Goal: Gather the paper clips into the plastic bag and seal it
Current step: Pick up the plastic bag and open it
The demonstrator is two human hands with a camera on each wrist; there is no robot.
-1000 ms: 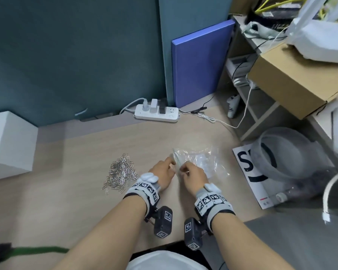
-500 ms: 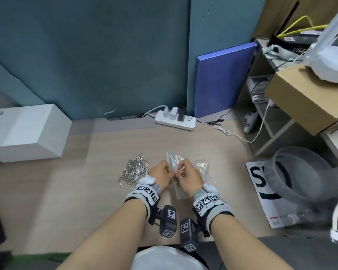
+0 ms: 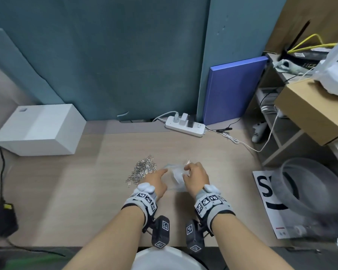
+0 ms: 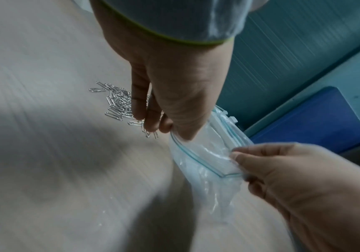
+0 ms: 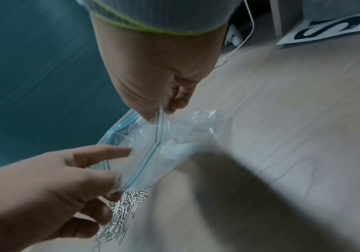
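A white sheet (image 3: 265, 193) on the table's right shows a large "S".

Teal wall (image 3: 125, 55) — wooden desk (image 3: 66, 191)

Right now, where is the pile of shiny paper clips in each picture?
Head view: the paper clips lie mid-picture on the table, just left of the left hand.
Left wrist view: paper clips left of centre, partly behind the left hand's fingers.
Right wrist view: paper clips at the bottom left.
Shared landmark: the plastic bag, pinched by both hands, right beside the pile.
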